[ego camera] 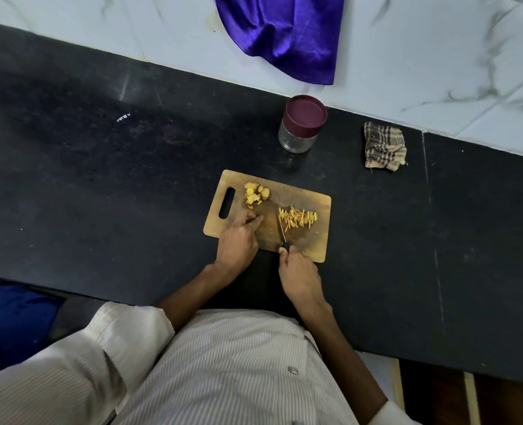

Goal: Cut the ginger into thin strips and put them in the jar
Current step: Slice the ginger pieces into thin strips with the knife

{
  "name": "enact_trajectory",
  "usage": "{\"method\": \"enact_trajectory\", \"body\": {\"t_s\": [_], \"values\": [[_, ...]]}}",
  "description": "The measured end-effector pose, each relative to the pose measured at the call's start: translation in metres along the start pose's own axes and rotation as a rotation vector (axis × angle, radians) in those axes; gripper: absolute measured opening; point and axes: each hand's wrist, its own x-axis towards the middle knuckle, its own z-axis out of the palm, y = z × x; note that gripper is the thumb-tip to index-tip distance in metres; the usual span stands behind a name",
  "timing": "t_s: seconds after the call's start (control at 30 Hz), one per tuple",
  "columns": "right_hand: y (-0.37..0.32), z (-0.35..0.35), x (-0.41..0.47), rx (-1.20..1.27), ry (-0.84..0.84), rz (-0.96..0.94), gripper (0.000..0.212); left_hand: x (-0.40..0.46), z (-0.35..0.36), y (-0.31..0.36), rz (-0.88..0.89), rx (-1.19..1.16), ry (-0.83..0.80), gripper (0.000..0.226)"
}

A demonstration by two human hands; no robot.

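On the black counter in front of me sits a wooden cutting board, its handle slot to the left. My right hand is curled around the dark handle of a small knife, whose blade lies on the board and points away from me, just left of a loose heap of thin ginger strips. My left hand rests on the board with its fingers bent toward the surface; I cannot tell whether they pinch a piece of ginger. A small pile of uncut ginger chunks lies just beyond those fingers, near the slot. Behind the board stands the glass jar, maroon lid on. Right of the jar lies a crumpled checked cloth, and a purple cloth hangs against the marble wall.
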Motion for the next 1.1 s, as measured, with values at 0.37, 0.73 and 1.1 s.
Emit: {"method": "enact_trajectory", "body": {"t_s": [0.37,0.73,1.1], "values": [[0.000,-0.003,-0.005,0.044,0.036,-0.007,0.040,0.000,0.002,-0.002,0.032,0.001,0.022,0.039],[-0.001,-0.008,0.001,0.081,0.035,-0.033,0.038,0.011,-0.006,-0.005,-0.047,-0.215,0.056,0.026],[0.007,-0.014,0.008,0.110,0.025,-0.037,0.037,0.050,-0.012,-0.007,-0.195,-0.123,0.111,0.025]]}}
